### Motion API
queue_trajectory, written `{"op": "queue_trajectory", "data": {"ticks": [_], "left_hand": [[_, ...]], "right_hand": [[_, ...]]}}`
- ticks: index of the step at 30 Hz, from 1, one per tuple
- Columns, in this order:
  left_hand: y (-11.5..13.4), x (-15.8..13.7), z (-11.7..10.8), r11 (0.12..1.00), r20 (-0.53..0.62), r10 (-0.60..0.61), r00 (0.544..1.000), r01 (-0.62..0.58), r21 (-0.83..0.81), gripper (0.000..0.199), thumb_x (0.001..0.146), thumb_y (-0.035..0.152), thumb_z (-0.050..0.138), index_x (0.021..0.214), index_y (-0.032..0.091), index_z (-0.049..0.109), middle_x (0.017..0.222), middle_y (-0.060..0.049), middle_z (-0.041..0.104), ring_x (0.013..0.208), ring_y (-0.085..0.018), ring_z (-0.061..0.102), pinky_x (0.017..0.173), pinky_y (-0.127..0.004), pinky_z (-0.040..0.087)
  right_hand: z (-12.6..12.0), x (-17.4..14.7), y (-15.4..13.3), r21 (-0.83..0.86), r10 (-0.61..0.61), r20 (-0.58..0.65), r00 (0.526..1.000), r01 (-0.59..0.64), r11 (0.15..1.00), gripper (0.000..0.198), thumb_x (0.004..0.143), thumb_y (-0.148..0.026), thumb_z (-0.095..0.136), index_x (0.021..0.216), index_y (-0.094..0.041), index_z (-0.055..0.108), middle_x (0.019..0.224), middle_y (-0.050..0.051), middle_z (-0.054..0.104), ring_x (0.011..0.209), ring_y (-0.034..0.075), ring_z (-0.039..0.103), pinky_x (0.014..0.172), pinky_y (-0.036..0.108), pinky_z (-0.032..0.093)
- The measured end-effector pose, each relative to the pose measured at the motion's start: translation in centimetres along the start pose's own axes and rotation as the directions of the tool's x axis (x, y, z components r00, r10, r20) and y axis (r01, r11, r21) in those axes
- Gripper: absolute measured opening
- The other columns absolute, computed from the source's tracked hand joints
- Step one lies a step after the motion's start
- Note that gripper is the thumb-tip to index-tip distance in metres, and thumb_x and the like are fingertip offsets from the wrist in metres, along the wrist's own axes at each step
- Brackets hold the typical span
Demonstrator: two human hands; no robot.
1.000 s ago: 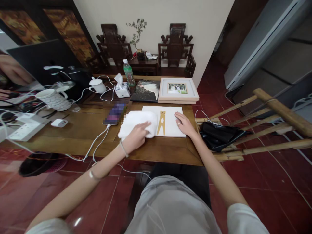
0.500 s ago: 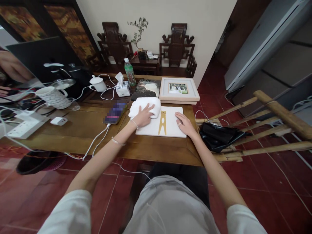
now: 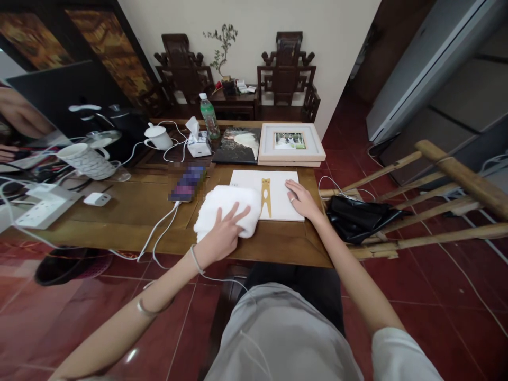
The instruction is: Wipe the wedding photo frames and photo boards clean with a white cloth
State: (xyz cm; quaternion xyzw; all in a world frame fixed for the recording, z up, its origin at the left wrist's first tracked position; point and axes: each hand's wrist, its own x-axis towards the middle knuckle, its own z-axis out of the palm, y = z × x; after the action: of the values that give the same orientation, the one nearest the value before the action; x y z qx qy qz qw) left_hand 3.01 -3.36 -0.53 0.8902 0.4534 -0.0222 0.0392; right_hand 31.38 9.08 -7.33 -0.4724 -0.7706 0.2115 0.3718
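Observation:
A folded white towel (image 3: 216, 209) lies over the left part of a flat white board (image 3: 283, 197) and the tabletop beside it. My left hand (image 3: 222, 233) presses on the towel from above, its visible fingers spread and its thumb not clearly seen. A gold, long-legged cat-like figure (image 3: 265, 197) shows on the board, close to the towel's right edge. On the board's right side rests my right hand (image 3: 300, 200), fingers stretched out flat, with a ring on one finger.
Behind the board are a dark photo panel (image 3: 236, 147) and a framed picture (image 3: 309, 153). A phone (image 3: 187, 182) with cables is left of the towel. Farther left are a tissue box (image 3: 199, 144), a bottle (image 3: 209, 116), cups and a power strip (image 3: 45, 206). A bamboo chair (image 3: 436, 159) stands right.
My left hand and the towel have moved toward me and slightly left, off the board's upper left and over its near edge. My right hand stays on the board.

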Motion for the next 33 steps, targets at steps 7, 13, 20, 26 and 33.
{"op": "queue_trajectory", "data": {"ticks": [7,13,20,26,33], "left_hand": [[-3.8,7.9,-0.5,0.995,0.004,-0.103,0.995,0.103,-0.019,0.048,0.076,0.001,0.039,0.11,0.016,0.069,0.157,-0.008,0.028,0.144,-0.039,0.017,0.104,-0.075,0.024],[-6.4,13.6,0.0,0.984,-0.097,-0.177,0.979,0.177,-0.011,0.048,0.079,0.003,0.039,0.117,0.017,0.065,0.157,-0.008,0.027,0.145,-0.038,0.017,0.104,-0.075,0.022],[-3.0,7.7,-0.4,0.994,-0.037,-0.113,0.993,0.114,0.004,0.045,0.077,0.003,0.04,0.11,0.015,0.068,0.156,-0.009,0.029,0.145,-0.037,0.018,0.107,-0.071,0.024],[0.4,0.1,-1.4,0.996,0.112,-0.002,0.994,0.012,-0.091,0.047,0.075,-0.002,0.035,0.1,0.016,0.07,0.157,-0.003,0.026,0.146,-0.033,0.015,0.111,-0.066,0.024],[-2.7,4.5,-1.8,0.996,0.08,-0.026,0.996,0.033,-0.085,0.045,0.078,0.003,0.037,0.111,0.015,0.066,0.15,-0.011,0.041,0.143,-0.03,0.027,0.11,-0.06,0.031]], "right_hand": [[0.0,0.0,0.0,-0.033,-0.006,-0.002,1.0,0.006,0.999,0.041,0.087,-0.022,0.047,0.125,-0.019,0.063,0.138,0.008,0.057,0.135,0.024,0.045,0.116,0.048,0.031],[-0.1,0.0,-0.1,-0.036,0.003,0.002,1.0,-0.003,0.999,0.041,0.086,-0.022,0.048,0.125,-0.022,0.063,0.138,0.006,0.057,0.134,0.024,0.046,0.117,0.05,0.031],[0.0,0.0,-0.2,-0.046,0.005,0.004,1.0,-0.004,0.999,0.042,0.087,-0.021,0.046,0.126,-0.017,0.063,0.138,0.009,0.056,0.135,0.024,0.045,0.117,0.047,0.031],[0.1,0.0,-0.1,-0.065,-0.012,0.001,1.0,0.012,0.998,0.042,0.088,-0.021,0.045,0.126,-0.013,0.062,0.138,0.012,0.056,0.134,0.025,0.045,0.116,0.048,0.032],[0.1,0.0,0.2,-0.042,-0.025,-0.008,1.0,0.025,0.999,0.041,0.087,-0.021,0.047,0.125,-0.019,0.063,0.137,0.008,0.057,0.134,0.025,0.046,0.116,0.049,0.032]]}}
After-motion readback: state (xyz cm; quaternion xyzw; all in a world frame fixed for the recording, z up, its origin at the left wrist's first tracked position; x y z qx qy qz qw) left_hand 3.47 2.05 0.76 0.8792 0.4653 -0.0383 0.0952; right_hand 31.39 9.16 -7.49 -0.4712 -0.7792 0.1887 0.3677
